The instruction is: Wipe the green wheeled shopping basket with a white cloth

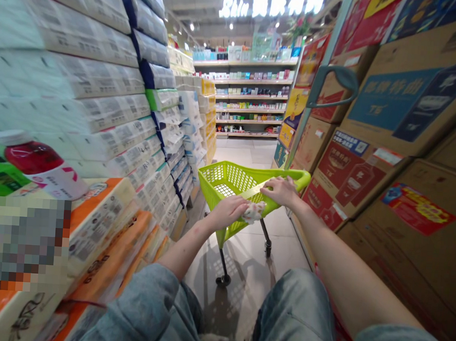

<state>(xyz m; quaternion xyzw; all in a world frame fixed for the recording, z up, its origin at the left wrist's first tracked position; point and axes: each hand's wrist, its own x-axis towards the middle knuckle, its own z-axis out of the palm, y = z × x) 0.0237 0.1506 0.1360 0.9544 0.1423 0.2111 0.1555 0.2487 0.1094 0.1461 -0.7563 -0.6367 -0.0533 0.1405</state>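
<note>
Both hands meet on the near rim of the green cart (216, 176), which stands on wheels between stacked tissue packs (111, 112) and cardboard boxes (390, 108). The left hand (230, 211) is clenched on a crumpled cloth (253, 211), pressing it to the rim. Just right of it, the right hand (282, 190) lies palm-down over the same rim; whether it grips or only rests, I cannot tell. Wiping the rim seems the step in hand; 1 more stroke calls for steadying the wheeled cart.

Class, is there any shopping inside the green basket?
No, the green basket shows only bare mesh inside, with the left hand pressing a cloth on its rim and the right hand beside it.
</note>
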